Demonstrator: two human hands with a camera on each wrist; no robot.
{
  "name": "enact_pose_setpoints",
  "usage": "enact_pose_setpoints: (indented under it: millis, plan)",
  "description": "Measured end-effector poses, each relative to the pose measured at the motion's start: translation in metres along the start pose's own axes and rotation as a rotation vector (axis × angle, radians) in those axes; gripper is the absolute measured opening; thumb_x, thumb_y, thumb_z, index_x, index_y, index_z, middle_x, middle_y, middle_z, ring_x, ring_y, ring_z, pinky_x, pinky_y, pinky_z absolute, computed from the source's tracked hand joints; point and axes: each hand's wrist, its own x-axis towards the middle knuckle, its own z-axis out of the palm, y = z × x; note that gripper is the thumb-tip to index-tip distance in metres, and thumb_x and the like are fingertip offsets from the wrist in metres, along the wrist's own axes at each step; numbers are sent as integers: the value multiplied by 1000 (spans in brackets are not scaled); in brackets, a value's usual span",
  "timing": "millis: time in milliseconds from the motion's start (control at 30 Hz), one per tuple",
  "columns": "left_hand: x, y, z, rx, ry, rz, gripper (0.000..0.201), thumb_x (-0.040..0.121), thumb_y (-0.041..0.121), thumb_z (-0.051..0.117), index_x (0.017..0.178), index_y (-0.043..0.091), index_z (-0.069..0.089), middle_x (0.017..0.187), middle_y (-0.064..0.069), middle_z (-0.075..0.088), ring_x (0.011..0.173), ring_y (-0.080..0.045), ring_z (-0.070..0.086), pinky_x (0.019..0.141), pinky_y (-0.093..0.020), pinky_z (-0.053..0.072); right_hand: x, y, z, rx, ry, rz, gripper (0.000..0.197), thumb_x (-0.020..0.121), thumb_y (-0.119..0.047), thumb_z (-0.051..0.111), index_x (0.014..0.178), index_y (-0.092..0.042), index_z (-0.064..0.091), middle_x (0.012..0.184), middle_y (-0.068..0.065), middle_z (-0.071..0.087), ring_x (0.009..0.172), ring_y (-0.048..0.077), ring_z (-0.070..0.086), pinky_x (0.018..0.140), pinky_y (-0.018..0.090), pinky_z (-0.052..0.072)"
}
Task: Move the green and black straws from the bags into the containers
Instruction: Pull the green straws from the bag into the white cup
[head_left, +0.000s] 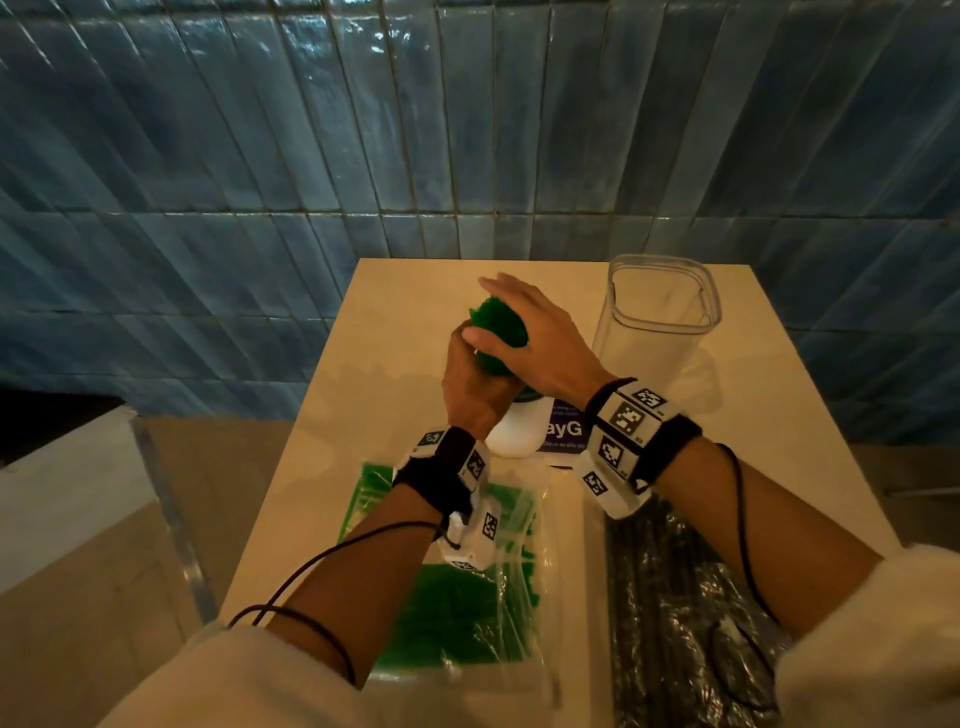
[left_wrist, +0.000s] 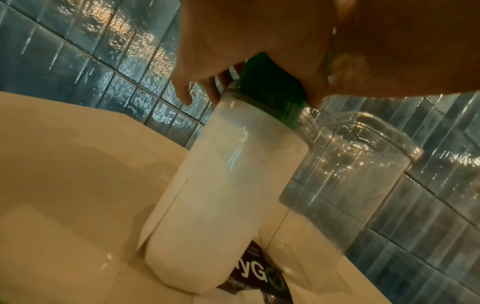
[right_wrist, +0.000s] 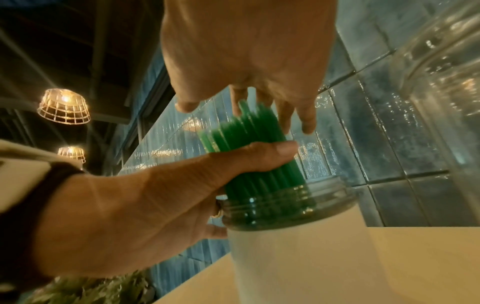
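Green straws upright in white container, gripped by left hand, right hand flat on top.

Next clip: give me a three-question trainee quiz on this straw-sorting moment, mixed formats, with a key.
1. True or false: the clear container already holds black straws.
2. Multiple choice: the left hand grips
A) the bag of black straws
B) the bundle of green straws
C) the rim of the clear container
3. Fill in: the right hand rests with straight fingers on the ____ of the green straws, which stand in the white jar.

Key: 1 false, it is empty; the black straws lie in their bag on the table. 2 B. 3 top.
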Motion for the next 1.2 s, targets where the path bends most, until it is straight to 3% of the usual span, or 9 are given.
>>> enact_pose_setpoints:
  millis: [133,233,333,400,500,633,733,967,1200]
  plan:
    - [-18,-8,-15,-91,-92,-65,129,38,56,89,142,26,18,144,-3,35,129,-18,40,107,-44,37,-37,4,-7,99,221,-9,58,89,-51,50,140,-26,36,147,-2,35,135,11,30,111,24,23]
    - [-60,-14,-34,103,-9,-24,107,59,39,86,141,14,22,142,-7,31,129,-20,33,108,-35,32,-82,18,-1,213,424,64,27,93,-35,52,116,-20,52,119,-2,52,107,5,49,88,7,35]
    - [-110,-36,-38,422,-177,-143,73,70,55,72,123,18,38,135,-7,33,124,-24,37,103,-40,39,-118,32,22,164,106,312,5,93,-16,53,96,-19,55,101,-2,55,89,6,54,72,15,44]
    - [-139,-55,-31,710,-453,-285,83,69,73,59,130,22,36,148,-9,18,137,-34,20,110,-53,28,-140,35,44,64,-275,435,8,94,-15,51,94,-19,58,98,-4,55,88,7,55,66,13,42]
    - [-163,-83,-20,827,-592,-373,74,77,67,51,135,24,35,154,-8,11,142,-41,2,112,-63,14,-160,38,76,0,-536,373,20,93,-9,48,105,-11,63,110,1,58,96,12,57,75,14,45]
    - [-163,-81,-25,680,-482,-254,19,94,30,42,98,18,55,120,-8,53,108,-27,53,94,-45,47,-157,40,102,18,-579,256,44,84,-1,50,126,-16,54,130,5,54,114,19,54,101,32,45]
    - [-164,-66,-30,551,-419,-168,18,95,28,43,84,18,52,92,1,55,82,-15,56,80,-35,52,-147,39,111,-33,-500,137,44,90,-13,53,133,-20,46,140,-1,42,127,15,42,109,29,34]
    - [-160,-48,-41,438,-373,-136,17,97,26,43,95,14,55,89,2,60,74,-10,61,67,-18,53,-137,42,119,-252,-365,-36,28,94,-22,51,118,-9,57,127,8,55,117,23,51,105,33,38]
    - [-160,-38,-37,443,-426,-186,24,97,27,44,74,26,41,79,7,53,65,-4,54,61,-14,48,-137,45,118,-275,-306,-40,21,94,-28,52,107,-15,62,119,3,60,112,18,54,102,29,40]
